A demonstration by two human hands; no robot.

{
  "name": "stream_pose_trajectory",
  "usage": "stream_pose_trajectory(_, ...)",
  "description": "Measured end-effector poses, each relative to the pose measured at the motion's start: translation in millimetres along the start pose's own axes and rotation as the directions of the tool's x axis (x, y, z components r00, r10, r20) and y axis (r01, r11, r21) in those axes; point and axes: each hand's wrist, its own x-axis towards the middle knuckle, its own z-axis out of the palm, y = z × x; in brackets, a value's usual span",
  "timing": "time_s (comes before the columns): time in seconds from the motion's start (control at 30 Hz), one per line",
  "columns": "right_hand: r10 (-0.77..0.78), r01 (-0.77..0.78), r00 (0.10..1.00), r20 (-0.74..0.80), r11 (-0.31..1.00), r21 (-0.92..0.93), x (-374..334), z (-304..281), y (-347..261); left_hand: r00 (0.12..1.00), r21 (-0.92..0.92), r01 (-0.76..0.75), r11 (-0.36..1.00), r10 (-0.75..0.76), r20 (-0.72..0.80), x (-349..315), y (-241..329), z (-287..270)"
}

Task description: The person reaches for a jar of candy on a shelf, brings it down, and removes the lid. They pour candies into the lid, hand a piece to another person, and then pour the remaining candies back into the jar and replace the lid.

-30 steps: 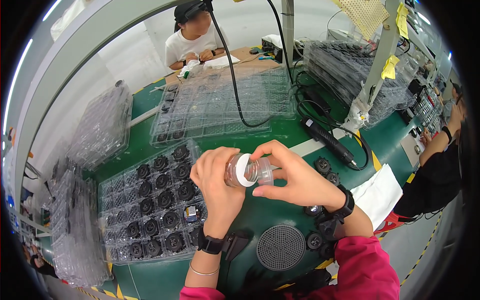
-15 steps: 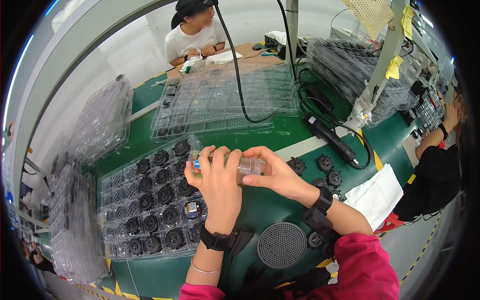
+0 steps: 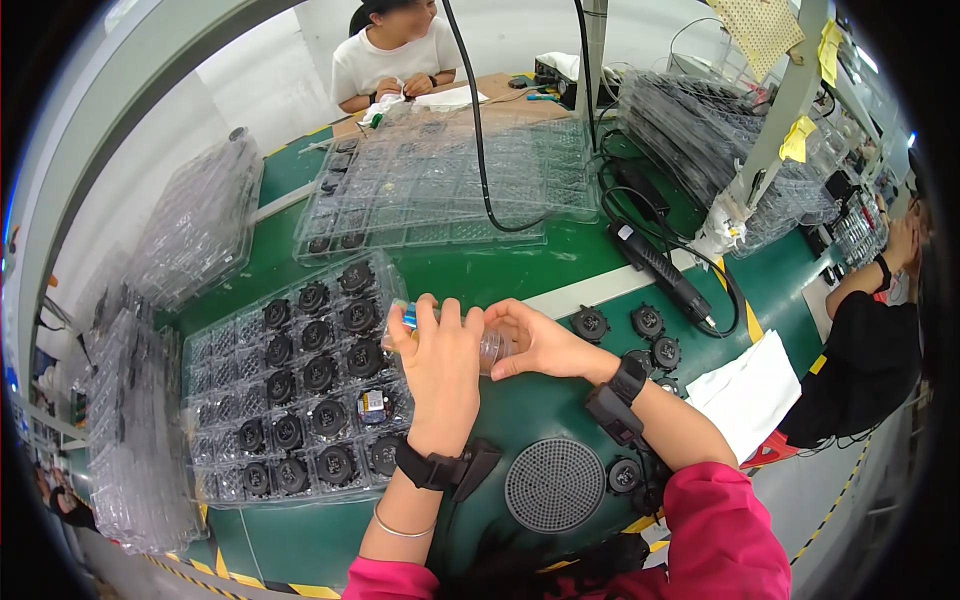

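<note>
Between my hands lies a clear plastic bottle (image 3: 496,347) on its side, with a bit of coloured label at its left end. My left hand (image 3: 440,355) is wrapped over its left part and hides much of it. The right end is gripped by my right hand (image 3: 535,340), thumb below and fingers above. Just left of my hands rests a clear compartment tray (image 3: 215,385) that holds several round black parts (image 3: 318,370). One compartment has a small part with a white-and-yellow label (image 3: 375,405).
A round grey perforated disc (image 3: 555,485) lies near the front edge. To the right are loose black parts (image 3: 648,320), a corded electric screwdriver (image 3: 660,275) and a white cloth (image 3: 745,395). Stacked clear trays (image 3: 440,190) stand behind and left. A co-worker (image 3: 395,60) sits opposite.
The view has shifted slightly, so the tray sits a little further left. Both hands keep hold of the bottle, with my right hand's fingers now closer to the left hand.
</note>
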Motion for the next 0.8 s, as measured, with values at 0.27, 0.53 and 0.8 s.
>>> stream_pose_trajectory(0.27,-0.139,0.138,0.990,0.021,0.924,-0.356,-1.1,1.3,-1.9,0.999,0.154,-0.033,0.987,0.031,0.014,-0.2,6.0,14.8)
stream_pose_trajectory(0.53,-0.103,0.073,0.994,-0.026,0.841,-0.536,-2.9,-0.6,-5.0,1.000,-0.121,-0.017,0.993,0.015,-0.018,-0.3,0.7,5.3)
stream_pose_trajectory(0.8,-0.148,0.117,0.989,0.003,0.770,-0.627,-4.7,0.2,-2.5,0.998,-0.232,-0.063,0.971,0.055,-0.042,-0.7,-0.6,5.0)
